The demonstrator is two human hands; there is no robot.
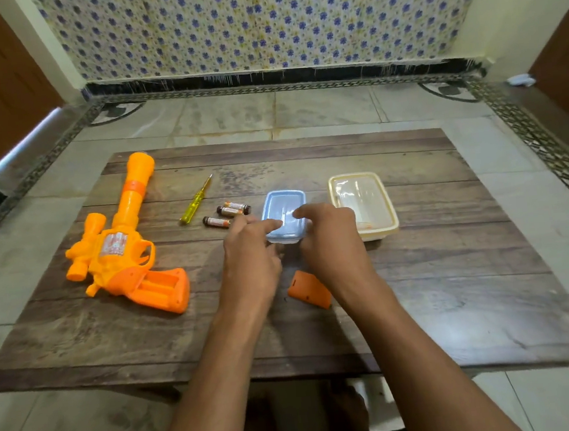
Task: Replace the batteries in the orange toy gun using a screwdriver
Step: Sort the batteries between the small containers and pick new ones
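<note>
Both my hands, left (250, 252) and right (329, 237), gripped blue box (283, 203) | prising lid | batteries (228, 213) just left, toy gun (124, 243) beyond, awaiting cells

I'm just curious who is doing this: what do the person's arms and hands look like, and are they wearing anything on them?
Two bare forearms reach in from the bottom of the picture. No sleeves show on either arm, and I see no gloves, watch, bracelet or rings on the left hand or the right hand. The fingernails look short and unpainted as far as can be told. Nothing above the forearms is in view.
</note>
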